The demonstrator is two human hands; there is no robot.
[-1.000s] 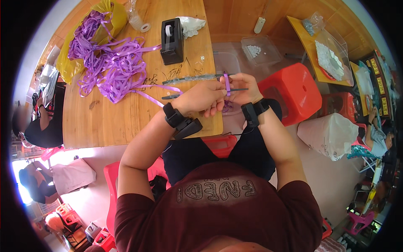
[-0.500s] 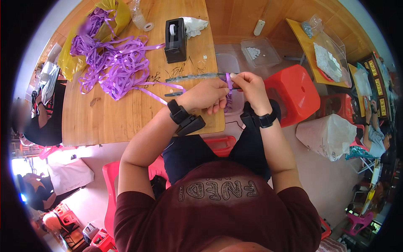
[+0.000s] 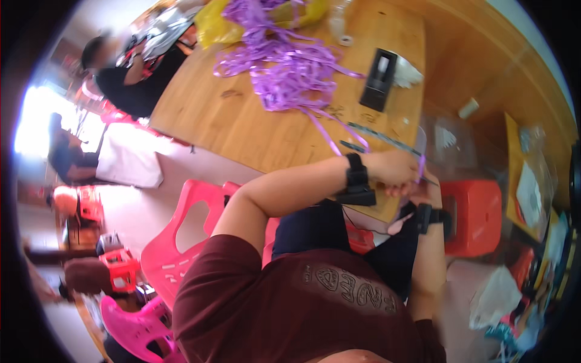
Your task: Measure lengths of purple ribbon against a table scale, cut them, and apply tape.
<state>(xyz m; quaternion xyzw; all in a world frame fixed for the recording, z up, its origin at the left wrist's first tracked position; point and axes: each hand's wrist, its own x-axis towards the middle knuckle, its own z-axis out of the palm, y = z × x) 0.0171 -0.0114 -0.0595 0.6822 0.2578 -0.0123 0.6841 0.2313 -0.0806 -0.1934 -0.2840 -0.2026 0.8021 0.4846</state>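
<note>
1. Nearest: maroon shirt (image 3: 284,302), then dark trousers (image 3: 308,230) running under the tabletop's near edge.
2. Left hand (image 3: 392,169) at the tabletop's right-hand edge. Fingers curled in, drawn together on a purple band (image 3: 422,168) of ribbon, which stands at the fingertips.
3. Right hand (image 3: 427,192) just beside it, out past that edge. Fingers bent near the band's lower end; blur and overlap, cannot tell how far open or what they grip.
4. Red stool (image 3: 475,218) close on the right hand's outer side; tight there.
5. Tabletop (image 3: 212,118): a dark pen-like stick (image 3: 352,146) near the left wrist; beyond it, a dark taped strip (image 3: 382,137) slanting to the right edge, its end near the band.
6. Broad open wood from the left forearm to the left edge; best room for moving.
7. Purple ribbon heap (image 3: 293,81) mid-tabletop, strands trailing toward the left hand.
8. Black tape dispenser (image 3: 376,88) near the right edge, crumpled white tissue (image 3: 408,71) beside it.
9. Far: yellow bag (image 3: 216,27) by the heap; clear tape roll (image 3: 345,40) to its right.
</note>
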